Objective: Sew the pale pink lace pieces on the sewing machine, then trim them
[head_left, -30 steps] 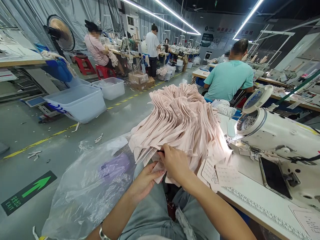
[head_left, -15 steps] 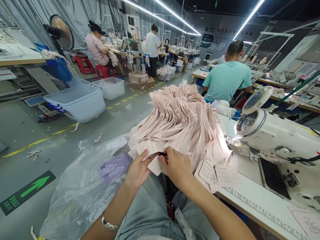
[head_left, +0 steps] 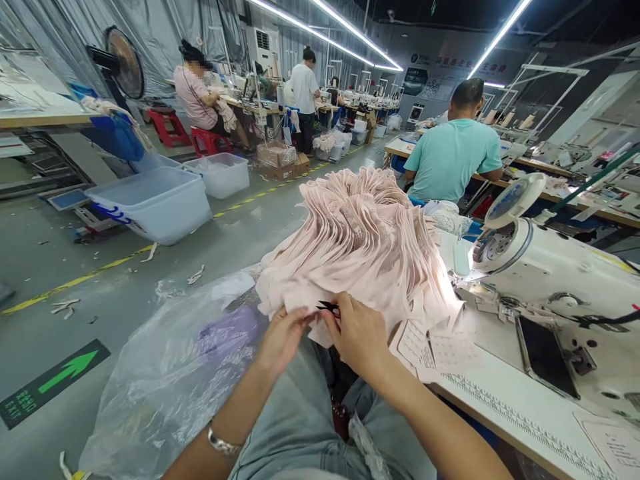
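Observation:
A thick stack of pale pink fabric pieces [head_left: 355, 233] is heaped in front of me, some with lace trim. My left hand [head_left: 283, 340] pinches the near edge of one pink piece between thumb and fingers. In my right hand [head_left: 357, 333] is a small pair of dark thread snips [head_left: 327, 306], closed around by the fingers, with the blades pointing left toward my left fingertips. The blades show slightly apart, close to the fabric edge. A pink flap hangs below, between both hands.
At right stands a white sewing machine [head_left: 575, 280] with a phone [head_left: 546, 353] on its bed. Printed cards [head_left: 417, 347] lie by the stack. Clear plastic sheeting [head_left: 160, 380] spreads at left. Beyond are plastic bins [head_left: 155, 203] and a seated person in a teal shirt [head_left: 453, 160].
My left hand has turned over and closed more on the fabric edge. The snips have come clear of the cloth, so their blades now show. The near flap has shifted.

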Motion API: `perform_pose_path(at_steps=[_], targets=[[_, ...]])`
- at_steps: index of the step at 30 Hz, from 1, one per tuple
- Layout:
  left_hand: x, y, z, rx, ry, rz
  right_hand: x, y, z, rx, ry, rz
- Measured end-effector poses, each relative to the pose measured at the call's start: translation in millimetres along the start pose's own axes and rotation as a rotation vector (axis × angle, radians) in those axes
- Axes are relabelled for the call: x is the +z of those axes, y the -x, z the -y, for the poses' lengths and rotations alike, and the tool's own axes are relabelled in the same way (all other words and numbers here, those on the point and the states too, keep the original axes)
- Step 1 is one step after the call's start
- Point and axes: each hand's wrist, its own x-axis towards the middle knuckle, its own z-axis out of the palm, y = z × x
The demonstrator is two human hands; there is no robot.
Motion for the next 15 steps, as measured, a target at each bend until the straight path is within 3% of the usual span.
perform_pose_path(at_steps=[5, 15], targets=[[1, -7, -30, -0.016, 0.184, -0.141, -2, 8, -3, 0.008, 0.005, -0.026], [10, 13, -11, -0.031, 0.266, -0.096, 5, -6, 7, -0.029, 0.067, 0.039]])
